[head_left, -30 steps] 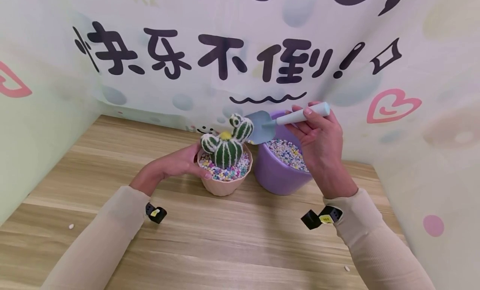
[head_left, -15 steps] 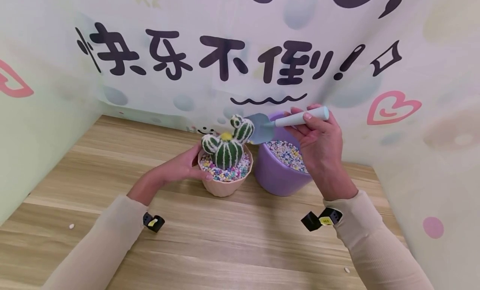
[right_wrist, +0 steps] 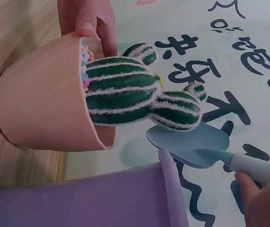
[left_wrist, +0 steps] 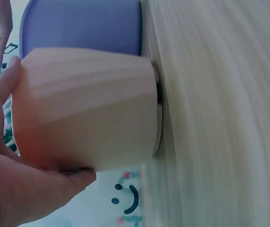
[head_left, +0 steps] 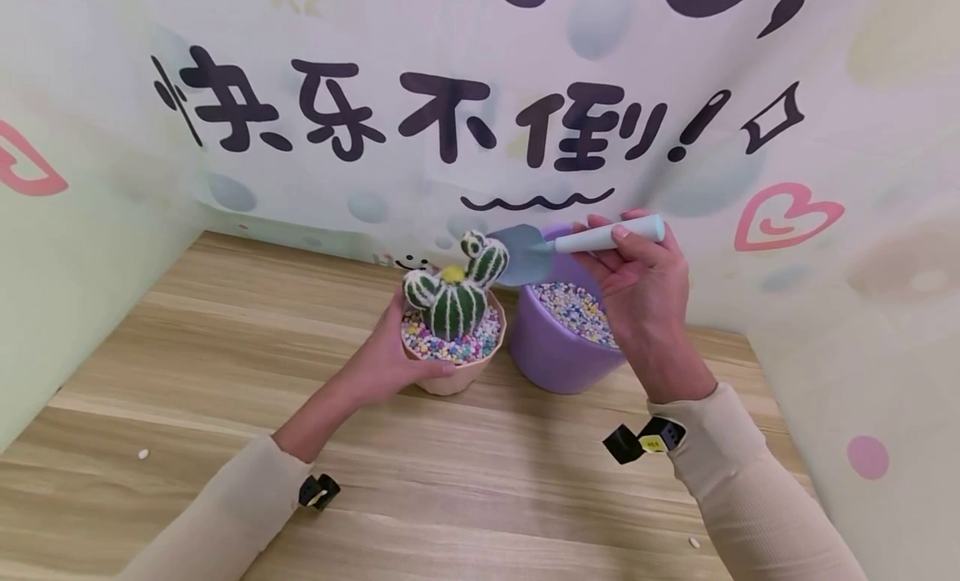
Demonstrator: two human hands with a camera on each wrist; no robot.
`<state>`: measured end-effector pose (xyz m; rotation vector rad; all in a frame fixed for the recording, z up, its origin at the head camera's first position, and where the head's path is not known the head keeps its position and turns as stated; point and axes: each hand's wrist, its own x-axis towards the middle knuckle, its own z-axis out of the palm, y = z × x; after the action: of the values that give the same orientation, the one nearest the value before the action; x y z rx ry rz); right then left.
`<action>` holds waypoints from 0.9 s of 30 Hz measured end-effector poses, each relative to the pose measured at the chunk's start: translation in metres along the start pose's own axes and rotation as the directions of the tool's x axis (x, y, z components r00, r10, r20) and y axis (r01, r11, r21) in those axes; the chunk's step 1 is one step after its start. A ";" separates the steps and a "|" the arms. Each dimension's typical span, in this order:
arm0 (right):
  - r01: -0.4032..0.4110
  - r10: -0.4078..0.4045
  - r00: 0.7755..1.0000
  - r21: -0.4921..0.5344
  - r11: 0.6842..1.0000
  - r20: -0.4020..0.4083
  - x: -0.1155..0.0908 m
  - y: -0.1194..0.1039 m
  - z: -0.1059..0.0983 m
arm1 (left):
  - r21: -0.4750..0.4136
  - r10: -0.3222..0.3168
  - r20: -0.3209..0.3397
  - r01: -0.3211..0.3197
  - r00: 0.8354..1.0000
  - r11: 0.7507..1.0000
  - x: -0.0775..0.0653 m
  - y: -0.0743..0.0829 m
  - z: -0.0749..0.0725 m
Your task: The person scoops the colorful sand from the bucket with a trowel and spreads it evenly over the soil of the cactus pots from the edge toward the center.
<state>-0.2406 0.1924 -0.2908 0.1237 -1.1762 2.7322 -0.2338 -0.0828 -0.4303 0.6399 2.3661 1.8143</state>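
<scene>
A toy-like green cactus [head_left: 454, 308] with white fuzzy ribs stands upright in a pink flowerpot [head_left: 452, 383], amid colourful pebbles [head_left: 450, 346]. My left hand [head_left: 382, 360] grips the pot from the left, thumb along the near rim and fingers round the far side; the left wrist view shows the pot's wall [left_wrist: 85, 109] between them. With its fingertips, my right hand [head_left: 647, 289] holds a blue trowel [head_left: 609, 235] by its pale handle. The trowel's blade [right_wrist: 191, 144] is tilted behind the cactus's right arm, above the purple bucket's rim.
Right of the pot stands a purple bucket [head_left: 558, 356] with more pebbles [head_left: 573, 310] inside. A printed cloth [head_left: 442, 181] hangs close behind both. Stray white pebbles lie on the wooden table [head_left: 450, 481], one at left [head_left: 143, 454] and one at right [head_left: 693, 543].
My left hand has shifted nearer and to the right round the pot, its thumb now further along the front rim. The trowel and right hand have barely moved.
</scene>
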 end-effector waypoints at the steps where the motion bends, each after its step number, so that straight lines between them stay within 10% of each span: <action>1: 0.003 -0.003 1.000 0.001 1.000 -0.006 0.000 -0.001 0.000 | 0.005 0.000 -0.014 0.000 1.000 1.000 0.000 0.000 0.002; 27: 0.078 -0.083 0.957 -0.029 0.996 -0.279 0.019 -0.028 -0.041 | 0.030 -0.082 0.132 0.079 0.988 0.996 0.014 -0.001 -0.019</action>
<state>-0.2545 0.2434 -0.2962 -0.2067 -1.0894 2.5609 -0.2525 -0.0946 -0.4236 0.6370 2.2969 1.6578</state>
